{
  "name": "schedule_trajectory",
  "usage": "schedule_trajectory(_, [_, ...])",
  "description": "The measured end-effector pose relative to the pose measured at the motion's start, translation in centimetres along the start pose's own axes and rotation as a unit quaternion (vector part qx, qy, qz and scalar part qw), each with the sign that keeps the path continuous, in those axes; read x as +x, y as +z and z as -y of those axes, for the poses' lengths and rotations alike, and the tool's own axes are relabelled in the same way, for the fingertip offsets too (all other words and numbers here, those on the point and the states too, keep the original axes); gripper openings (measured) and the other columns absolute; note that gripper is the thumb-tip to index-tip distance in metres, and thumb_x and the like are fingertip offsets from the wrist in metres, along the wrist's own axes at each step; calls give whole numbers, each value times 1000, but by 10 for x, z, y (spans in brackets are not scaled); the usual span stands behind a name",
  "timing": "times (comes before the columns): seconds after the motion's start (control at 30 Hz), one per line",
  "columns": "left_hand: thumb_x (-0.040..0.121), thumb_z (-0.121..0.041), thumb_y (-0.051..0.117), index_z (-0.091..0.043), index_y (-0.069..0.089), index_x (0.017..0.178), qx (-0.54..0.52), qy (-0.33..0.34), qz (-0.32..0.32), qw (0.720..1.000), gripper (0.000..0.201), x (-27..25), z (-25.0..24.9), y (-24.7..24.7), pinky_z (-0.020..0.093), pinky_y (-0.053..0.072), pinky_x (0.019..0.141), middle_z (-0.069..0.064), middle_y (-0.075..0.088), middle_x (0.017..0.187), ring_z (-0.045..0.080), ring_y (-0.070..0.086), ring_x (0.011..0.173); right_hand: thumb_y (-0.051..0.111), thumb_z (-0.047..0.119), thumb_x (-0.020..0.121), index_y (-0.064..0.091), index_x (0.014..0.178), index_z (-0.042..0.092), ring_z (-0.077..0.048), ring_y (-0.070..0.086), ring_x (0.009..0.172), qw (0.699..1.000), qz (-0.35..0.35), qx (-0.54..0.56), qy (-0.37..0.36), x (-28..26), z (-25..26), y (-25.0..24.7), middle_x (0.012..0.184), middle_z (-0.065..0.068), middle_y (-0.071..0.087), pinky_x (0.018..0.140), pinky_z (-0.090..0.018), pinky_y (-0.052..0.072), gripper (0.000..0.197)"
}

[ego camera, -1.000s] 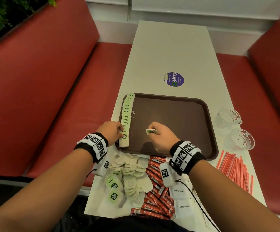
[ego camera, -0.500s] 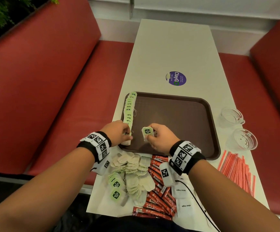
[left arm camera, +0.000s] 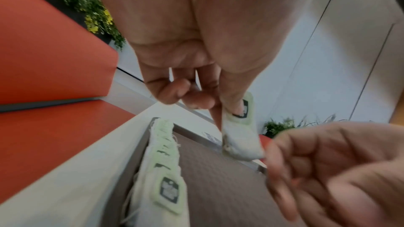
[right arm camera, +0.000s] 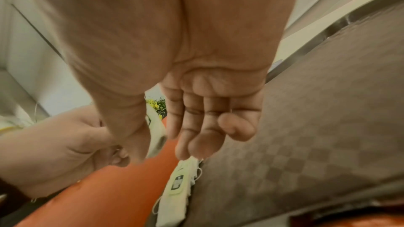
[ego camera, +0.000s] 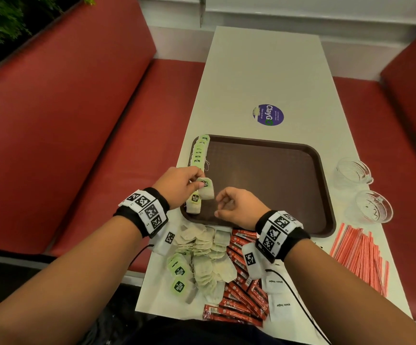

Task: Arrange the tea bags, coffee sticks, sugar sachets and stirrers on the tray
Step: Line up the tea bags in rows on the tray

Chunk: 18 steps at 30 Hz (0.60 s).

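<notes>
A brown tray (ego camera: 321, 185) lies on the white table. A row of overlapping green-tagged tea bags (ego camera: 200, 155) runs down its left edge, also seen as the row (left arm camera: 163, 170) and the row (right arm camera: 178, 187). My left hand (ego camera: 184, 185) pinches one tea bag (ego camera: 205, 188) by its tag just above the near end of the row; the same tea bag (left arm camera: 239, 137) hangs from thumb and forefinger. My right hand (ego camera: 236, 205) hovers beside it over the tray, fingers loosely curled and holding nothing, as my right hand (right arm camera: 210, 123) shows.
Loose tea bags (ego camera: 202, 260), red coffee sticks (ego camera: 241, 290) and white sugar sachets (ego camera: 280, 307) lie on the table (ego camera: 264, 70) near me. Red-striped stirrers (ego camera: 361, 255) lie right of the tray beside two glass cups (ego camera: 373, 205). Red benches flank the table.
The tea bag passed from my right hand to my left hand, which lifted off the row and now pinches it. My right hand let go and drew back slightly.
</notes>
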State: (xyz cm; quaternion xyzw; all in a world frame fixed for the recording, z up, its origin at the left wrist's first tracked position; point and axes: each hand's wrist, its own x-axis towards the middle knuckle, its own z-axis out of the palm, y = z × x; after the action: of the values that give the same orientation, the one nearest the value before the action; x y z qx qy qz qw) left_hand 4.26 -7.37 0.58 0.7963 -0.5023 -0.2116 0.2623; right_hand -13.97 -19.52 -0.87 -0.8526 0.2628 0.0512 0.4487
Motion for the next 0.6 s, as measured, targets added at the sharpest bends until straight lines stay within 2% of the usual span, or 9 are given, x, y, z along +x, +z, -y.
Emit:
schedule_trajectory(0.1, [95, -29, 63, -24, 65, 110, 65, -62, 68, 994, 15, 2, 15, 2, 26, 44, 76, -6, 63, 90, 18, 61, 87, 80, 32, 82, 69, 98, 25, 2, 61, 84, 997, 57, -59, 8, -11, -4, -2, 94, 14, 68, 77, -20, 48, 21])
schedule_trajectory(0.17, [95, -31, 64, -22, 64, 117, 87, -93, 121, 984, 24, 2, 23, 8, 26, 46, 83, -2, 64, 98, 20, 62, 96, 81, 37, 80, 73, 95, 28, 3, 60, 84, 991, 87, -100, 11, -16, -5, 1, 92, 17, 67, 77, -21, 46, 20])
schedule_trajectory(0.23, [95, -31, 65, -20, 64, 122, 91, -107, 140, 980, 30, 1, 26, 14, 28, 47, 89, 2, 66, 106, 20, 62, 101, 82, 41, 78, 74, 99, 30, 3, 56, 78, 984, 112, -137, 12, -20, -4, 4, 87, 20, 63, 75, -23, 45, 25])
schedule_trajectory(0.33, [94, -32, 66, -21, 65, 122, 116, -105, 119, 981, 30, 1, 29, 21, 24, 42, 80, -2, 65, 101, 16, 59, 93, 85, 44, 73, 72, 110, 31, -6, 55, 84, 971, 149, -186, 16, -23, -4, 9, 91, 18, 58, 77, -25, 44, 42])
schedule_trajectory(0.4, [91, -32, 69, -23, 65, 118, 133, -102, 95, 981, 29, 2, 30, 22, 26, 44, 78, -4, 65, 99, 15, 59, 90, 86, 42, 72, 70, 114, 30, -10, 54, 89, 965, 160, -206, 18, -24, -4, 11, 95, 15, 58, 79, -26, 45, 47])
schedule_trajectory(0.5, [85, -37, 73, -27, 61, 113, 159, -100, 56, 981, 33, 2, 27, 26, 34, 48, 85, -4, 56, 104, 18, 58, 95, 85, 40, 74, 70, 115, 31, -15, 59, 97, 962, 150, -229, 16, -24, -3, 15, 105, 9, 65, 85, -30, 50, 45])
schedule_trajectory(0.6, [82, -45, 73, -29, 57, 105, 163, -96, 59, 980, 32, 2, 21, 33, 34, 47, 83, -6, 48, 102, 18, 55, 92, 83, 40, 76, 72, 114, 31, -15, 63, 98, 960, 148, -236, 15, -24, -4, 18, 107, 10, 68, 89, -33, 54, 41])
